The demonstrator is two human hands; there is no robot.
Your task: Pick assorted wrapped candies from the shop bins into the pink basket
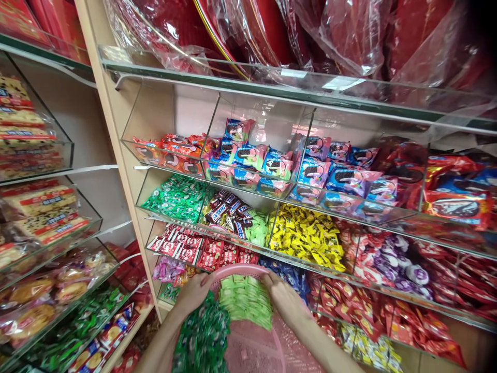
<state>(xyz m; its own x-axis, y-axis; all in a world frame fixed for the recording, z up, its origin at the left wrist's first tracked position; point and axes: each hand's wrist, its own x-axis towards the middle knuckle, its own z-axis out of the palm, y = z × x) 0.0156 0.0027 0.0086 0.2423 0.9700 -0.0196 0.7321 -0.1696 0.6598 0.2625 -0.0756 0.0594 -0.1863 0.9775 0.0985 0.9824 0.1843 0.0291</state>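
A pink plastic basket [254, 349] is held up in front of the shelves between both my hands. My left hand [197, 292] is closed on its left rim, and my right hand [283, 292] grips the rim on the opposite side. Inside, light green wrapped candies [246, 303] lie in overlapping rows at the far end. Dark green wrapped candies [202, 334] form a heap on the left. Pink mesh shows on the basket's bare bottom and right side. Just past the far rim, red packets [223, 254] sit in a glass-fronted bin.
Glass-fronted shelves hold Snickers bars [233, 210], yellow candies [306, 235], green candies [176, 197] and Oreo packs [248, 155]. A wooden upright [112, 134] divides them from the left shelves with wrapped pastries [34, 295]. Plastic-wrapped red items [272, 31] stand on the top glass shelf.
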